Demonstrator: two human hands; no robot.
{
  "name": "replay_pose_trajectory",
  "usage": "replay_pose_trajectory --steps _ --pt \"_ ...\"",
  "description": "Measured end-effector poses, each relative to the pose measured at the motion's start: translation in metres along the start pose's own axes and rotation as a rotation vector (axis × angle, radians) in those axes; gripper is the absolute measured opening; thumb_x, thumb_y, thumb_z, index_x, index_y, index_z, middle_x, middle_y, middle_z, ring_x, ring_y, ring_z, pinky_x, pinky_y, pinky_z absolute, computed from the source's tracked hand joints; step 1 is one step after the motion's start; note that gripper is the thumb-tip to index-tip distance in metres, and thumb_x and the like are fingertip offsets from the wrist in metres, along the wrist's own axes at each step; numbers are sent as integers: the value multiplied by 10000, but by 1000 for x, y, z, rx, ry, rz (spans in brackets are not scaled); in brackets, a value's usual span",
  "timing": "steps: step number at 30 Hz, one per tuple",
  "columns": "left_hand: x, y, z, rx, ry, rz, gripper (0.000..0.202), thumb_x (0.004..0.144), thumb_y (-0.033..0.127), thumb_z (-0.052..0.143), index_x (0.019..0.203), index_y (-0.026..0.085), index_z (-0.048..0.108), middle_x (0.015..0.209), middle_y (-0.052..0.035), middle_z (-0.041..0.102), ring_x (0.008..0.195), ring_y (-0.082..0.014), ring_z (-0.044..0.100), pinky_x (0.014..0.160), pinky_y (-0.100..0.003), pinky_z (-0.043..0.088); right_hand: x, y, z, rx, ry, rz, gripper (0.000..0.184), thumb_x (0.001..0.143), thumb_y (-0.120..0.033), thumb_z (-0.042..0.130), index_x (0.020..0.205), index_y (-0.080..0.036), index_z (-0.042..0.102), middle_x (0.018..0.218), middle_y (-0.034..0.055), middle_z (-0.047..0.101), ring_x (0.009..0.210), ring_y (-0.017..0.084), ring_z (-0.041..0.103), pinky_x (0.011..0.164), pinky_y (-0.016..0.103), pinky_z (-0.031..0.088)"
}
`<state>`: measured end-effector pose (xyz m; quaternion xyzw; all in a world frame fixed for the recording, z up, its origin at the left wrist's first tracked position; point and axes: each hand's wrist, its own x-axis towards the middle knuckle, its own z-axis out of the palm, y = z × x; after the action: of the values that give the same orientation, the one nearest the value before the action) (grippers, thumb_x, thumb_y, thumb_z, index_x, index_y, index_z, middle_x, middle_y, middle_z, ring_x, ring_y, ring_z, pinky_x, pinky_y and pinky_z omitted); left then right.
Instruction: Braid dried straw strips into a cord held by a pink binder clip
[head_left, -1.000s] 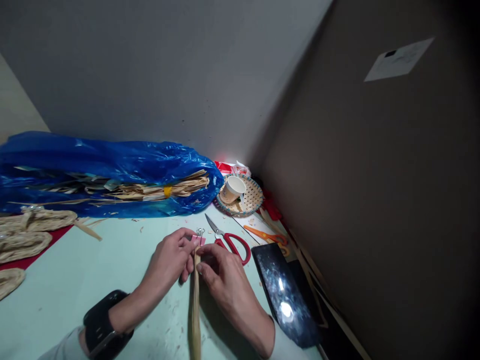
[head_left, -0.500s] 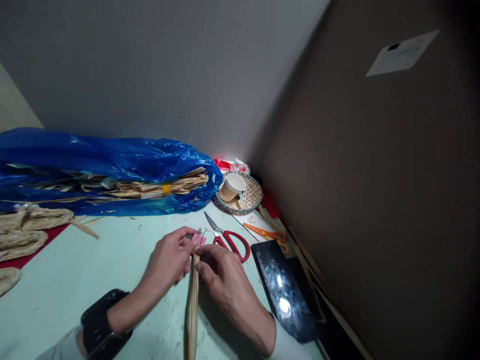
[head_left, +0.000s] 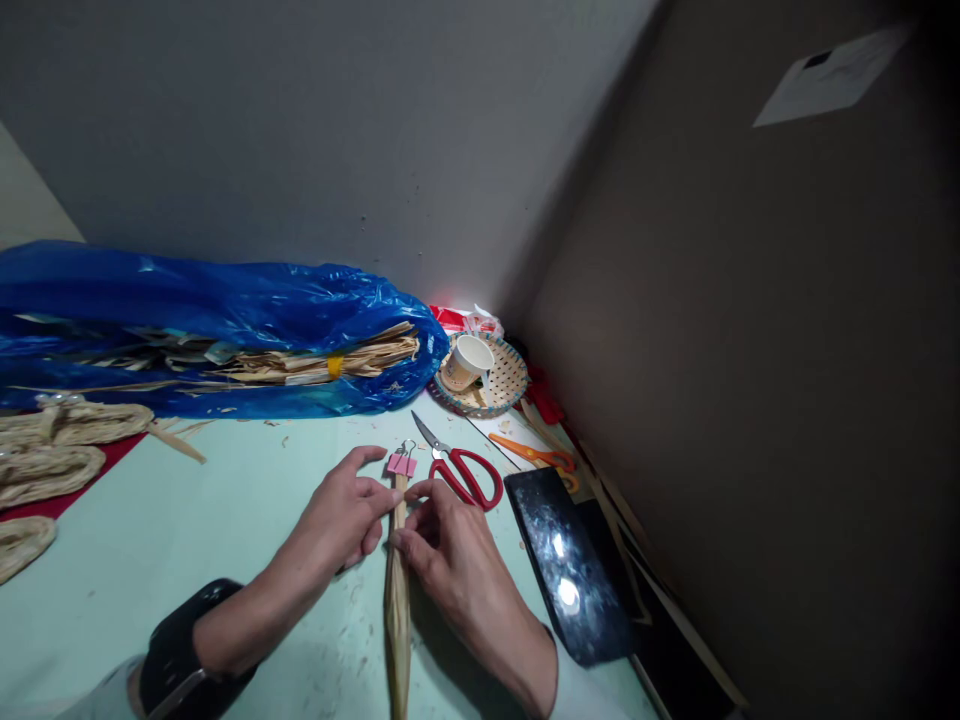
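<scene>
Over one tabletop (head_left: 225, 490), two hands (head_left: 341, 520) (head_left: 461, 550) hold one clipped strip (head_left: 399, 610).

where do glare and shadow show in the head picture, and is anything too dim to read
Head view: glare spots on the glossy black flat slab and highlights on the crinkled blue plastic bag; head view: dark shadow right of the long tan fibre strip, under the bare right hand; head view: white paper sheet too faint to read.

From here I see a ridged strip (head_left: 400, 605) at the right hand (head_left: 466, 572), glossy slab (head_left: 566, 555) beside, crinkled plastic bag (head_left: 195, 290) beyond.
</scene>
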<state>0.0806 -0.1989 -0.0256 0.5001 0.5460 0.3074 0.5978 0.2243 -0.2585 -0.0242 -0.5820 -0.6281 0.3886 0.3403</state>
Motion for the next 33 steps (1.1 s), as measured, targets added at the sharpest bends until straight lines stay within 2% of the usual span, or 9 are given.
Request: replay_pose_trajectory --steps 6,10,15,19,24,27,29,31,33 --pt "-9 -3 1 -6 -18 -87 662 541 479 718 1097 199 493 501 124 553 279 -37 324 288 -139 154 -3 6 1 59 16 7 236 924 -197 550 1148 -126 550 780 25 594 711 207 571 656 306 402" --pt "-9 -6 1 1 -50 -102 591 506 496 703 978 184 533 419 142 475 268 -28 244 286 -161 111 -2 6 0 42 24 4 206 918 -204 548 1109 -127 553 776 20 569 723 211 561 661 309 399" --pt "-12 -1 -2 19 -113 -93 427 527 454 679 834 177 573 425 126 452 296 -21 243 312 -168 110 -4 5 -4 32 31 1 177 887 -132 528 1062 -138 549 792 19 585 735 200 569 671 305 403" --pt "-15 4 -4 54 -152 -64 290 554 402 669 712 191 550 448 111 469 303 -16 266 329 -170 136 -4 5 -4 66 32 16 169 888 -118 495 1049 -146 540 771 7 576 680 178 557 623 287 394" --pt "-14 -1 -6 124 -168 -17 257 604 415 653 682 211 518 450 94 513 266 -35 312 346 -191 159 -1 6 -3 138 8 47 155 891 -136 499 1042 -149 533 725 -11 566 605 157 552 577 269 414" --pt "-17 -3 -6 164 -136 3 258 640 446 626 728 231 513 455 93 516 264 -68 310 349 -214 161 -1 4 -3 175 -2 68 131 893 -135 497 1020 -152 523 705 -20 548 584 150 541 556 262 420" --pt "-21 -1 -6 196 -65 51 246 662 431 628 782 243 524 518 78 548 349 -111 411 386 -226 242 -1 2 -4 195 0 70 119 898 -135 489 1009 -155 525 699 -22 536 585 149 539 551 262 424" --pt "-25 4 -4 228 19 122 211 679 394 646 795 246 551 626 43 595 529 -155 525 495 -242 342 -2 0 -5 195 17 44 106 900 -140 494 996 -161 533 719 -13 545 611 153 552 571 267 436" --pt "-28 9 -2 242 56 166 170 695 381 659 751 238 585 705 11 628 675 -183 560 594 -257 379 -3 -1 -3 220 31 18 75 904 -172 518 978 -177 528 752 -5 558 630 155 570 588 273 461"
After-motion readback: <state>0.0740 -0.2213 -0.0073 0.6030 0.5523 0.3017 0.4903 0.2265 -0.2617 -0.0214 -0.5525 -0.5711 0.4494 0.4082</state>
